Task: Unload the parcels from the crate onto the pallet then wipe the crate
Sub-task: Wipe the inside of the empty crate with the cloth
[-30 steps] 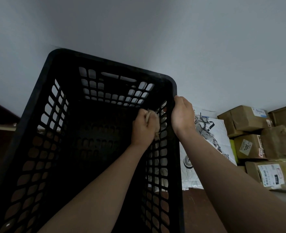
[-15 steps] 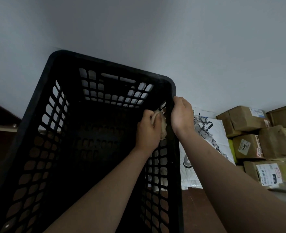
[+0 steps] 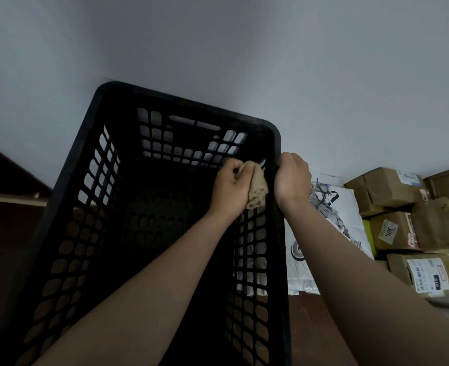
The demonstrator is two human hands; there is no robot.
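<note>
Wiping is the step in hand, judging by how things lie. The black crate (image 3: 181, 100) holds no parcels, and the white mailer bag (image 3: 331, 225) and the cardboard boxes (image 3: 392, 186) are heaped just to its right. Whatever they rest on is hidden, so I cannot tell whether it is the pallet.

The left hand (image 3: 230, 186) reaches inside the crate with its fingers clenched round a bunched beige cloth (image 3: 256, 184). It presses the cloth against the inner face of the right wall, up near the far corner. The right hand (image 3: 292, 178) has its fingers curled over the rim of that same wall from outside, so the two hands sit on either side of the lattice.

To do this well, the outside hand should brace directly opposite the cloth, so the wall does not flex away from the pressure. The wall is full of openings, so a tight wad will likely skip over the ribs. Spreading the cloth flatter and dragging it along the rows should cover more. Dirt tends to gather in the corner and under the rim lip, so both deserve a slow pass. After that the far wall, the left wall and the floor of the crate likely remain — working top to bottom would push the dust downward.
</note>
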